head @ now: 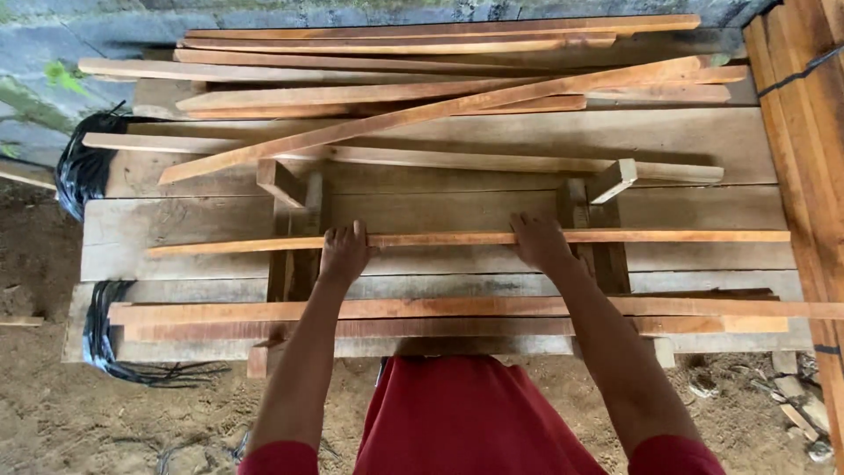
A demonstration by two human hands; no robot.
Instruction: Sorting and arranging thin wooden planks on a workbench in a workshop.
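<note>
Both hands are down on one long thin wooden strip that runs flat, nine o'clock to three o'clock, through the middle of the frame. The left hand sits on it at about nine o'clock of centre, fingers curled over the far edge and pressing on top; whether they close fully round the strip can't be told. The right hand is further along toward three o'clock, fingers spread and bent over the same strip, palm on top, more a flat hold than a tight fist. The strip lies across two upright wooden blocks standing on a bench of wide planks, one block under each hand. Toward six o'clock, just in front of the person's red clothing, two more long strips lie side by side along the bench edge. Up at twelve o'clock, a loose pile of slats crosses at angles against a grey wall. Black strapping bunches at nine o'clock, and stacked boards stand at three o'clock over sandy ground.
</note>
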